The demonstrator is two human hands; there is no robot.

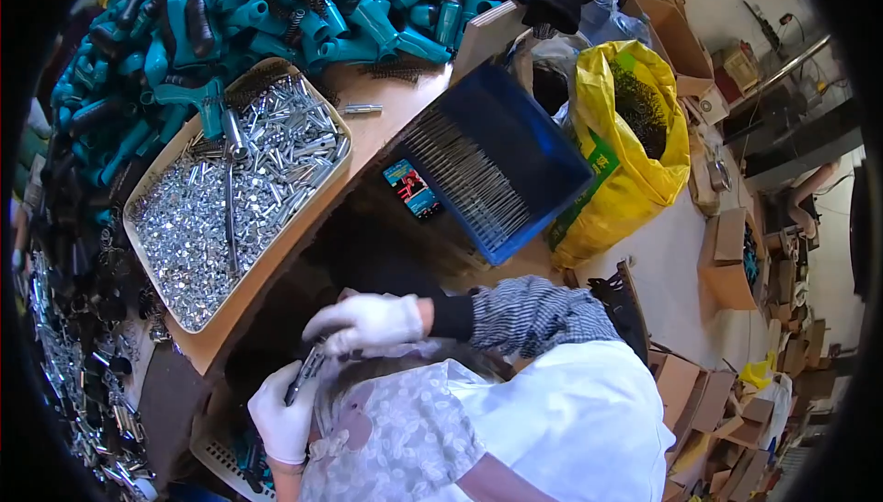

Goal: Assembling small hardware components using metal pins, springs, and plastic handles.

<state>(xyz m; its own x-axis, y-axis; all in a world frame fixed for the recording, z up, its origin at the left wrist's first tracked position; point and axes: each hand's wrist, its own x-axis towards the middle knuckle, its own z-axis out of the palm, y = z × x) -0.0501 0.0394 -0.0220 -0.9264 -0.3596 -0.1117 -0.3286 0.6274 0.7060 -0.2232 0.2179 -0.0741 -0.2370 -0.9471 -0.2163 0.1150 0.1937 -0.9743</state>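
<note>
Your left hand (283,421) grips a dark tool (304,375), your right hand (366,321) rests closed beside it, below the full screw tray (152,191).

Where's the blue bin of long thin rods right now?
In the head view the blue bin sits upper centre, tilted off the wooden table's right edge, between the tray of silver bolts on its left and the yellow bag on its right.

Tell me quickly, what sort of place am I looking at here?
Likely a small assembly workshop: a tray of silver metal parts, a heap of teal plastic handles, and cardboard boxes around the floor.
</note>
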